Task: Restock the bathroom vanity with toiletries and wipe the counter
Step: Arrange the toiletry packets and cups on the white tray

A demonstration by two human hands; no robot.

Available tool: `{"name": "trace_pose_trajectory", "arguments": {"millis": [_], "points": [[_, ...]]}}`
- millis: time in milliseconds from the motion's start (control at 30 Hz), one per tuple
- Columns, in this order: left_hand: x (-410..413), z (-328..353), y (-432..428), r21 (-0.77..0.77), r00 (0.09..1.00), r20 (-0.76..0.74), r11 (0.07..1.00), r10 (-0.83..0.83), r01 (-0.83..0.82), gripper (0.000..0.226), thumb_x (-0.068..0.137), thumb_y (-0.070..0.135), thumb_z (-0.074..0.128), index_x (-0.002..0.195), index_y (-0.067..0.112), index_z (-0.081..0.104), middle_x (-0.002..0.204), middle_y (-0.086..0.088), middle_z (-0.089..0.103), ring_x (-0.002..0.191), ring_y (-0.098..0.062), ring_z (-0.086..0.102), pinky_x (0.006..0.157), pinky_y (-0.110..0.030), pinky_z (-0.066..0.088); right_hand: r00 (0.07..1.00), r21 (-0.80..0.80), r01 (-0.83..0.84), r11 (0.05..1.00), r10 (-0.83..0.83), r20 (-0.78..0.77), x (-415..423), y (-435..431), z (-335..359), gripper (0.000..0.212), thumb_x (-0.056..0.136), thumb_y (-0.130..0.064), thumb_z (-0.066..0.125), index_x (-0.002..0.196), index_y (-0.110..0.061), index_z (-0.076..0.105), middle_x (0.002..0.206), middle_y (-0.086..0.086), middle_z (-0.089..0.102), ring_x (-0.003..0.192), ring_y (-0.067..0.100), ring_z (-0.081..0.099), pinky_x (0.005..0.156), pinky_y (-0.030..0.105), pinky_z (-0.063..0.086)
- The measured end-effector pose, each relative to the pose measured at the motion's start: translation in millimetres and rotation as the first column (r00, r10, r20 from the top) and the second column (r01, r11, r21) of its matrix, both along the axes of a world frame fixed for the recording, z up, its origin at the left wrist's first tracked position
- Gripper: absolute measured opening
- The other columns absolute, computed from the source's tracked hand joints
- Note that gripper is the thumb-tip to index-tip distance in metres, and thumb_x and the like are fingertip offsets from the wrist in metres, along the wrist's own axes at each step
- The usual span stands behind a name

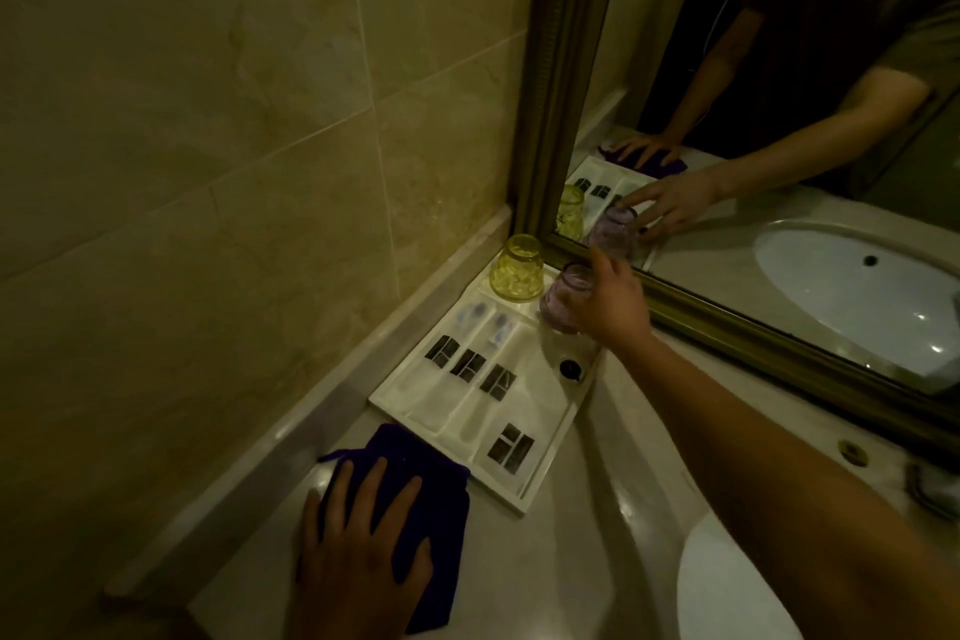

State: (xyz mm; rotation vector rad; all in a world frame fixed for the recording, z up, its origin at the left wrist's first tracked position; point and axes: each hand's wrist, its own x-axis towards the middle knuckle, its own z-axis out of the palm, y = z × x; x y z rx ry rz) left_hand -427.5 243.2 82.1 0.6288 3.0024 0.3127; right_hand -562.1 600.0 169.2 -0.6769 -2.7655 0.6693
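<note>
A white tray [545, 476] lies on the counter against the left wall. Packaged toiletries with dark labels [470, 366] fill its slots. At its far end stand an upturned yellow glass [517, 276] and an upturned purple glass [563, 299]. My right hand [610, 304] wraps around the purple glass, which rests on the tray. A small dark-capped bottle [570, 369] lies on the tray just below that glass. My left hand [358, 551] presses flat, fingers spread, on a dark blue cloth [415, 478] spread over the counter in front of the tray.
A framed mirror [566, 68] stands behind the tray and reflects my arms and the glasses. The white sink basin [722, 587] sits at lower right, with a drain fitting [852, 452] and a metal tap part [930, 489] near the mirror. Beige wall tiles cover the left.
</note>
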Motion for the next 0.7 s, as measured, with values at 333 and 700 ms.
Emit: {"name": "trace_pose_trajectory", "arguments": {"millis": [333,700], "points": [[1,-6,-1,0.023,0.999,-0.047,1.000,-0.008,0.009,0.070,0.065,0.058,0.054,0.131,0.037,0.055,0.143,-0.007,0.053,0.134,-0.037,0.041,0.105,-0.060,0.028,0.989,0.037,-0.134,0.990,0.130,0.076,-23,18,-14,0.050,0.078,-0.042,0.071,0.120,-0.020,0.055,0.116,0.012,0.062,0.097,0.034,0.063,0.075,0.035,0.052],[1,-2,1,0.031,1.000,-0.030,1.000,0.003,-0.002,0.069,0.065,0.057,0.054,0.130,0.036,0.058,0.143,-0.007,0.053,0.135,-0.037,0.040,0.101,-0.065,0.036,0.989,0.134,-0.131,0.982,0.120,0.089,-18,24,-12,0.054,0.081,-0.041,0.069,0.129,-0.021,0.053,0.123,0.012,0.059,0.103,0.034,0.061,0.076,0.032,0.046]]}}
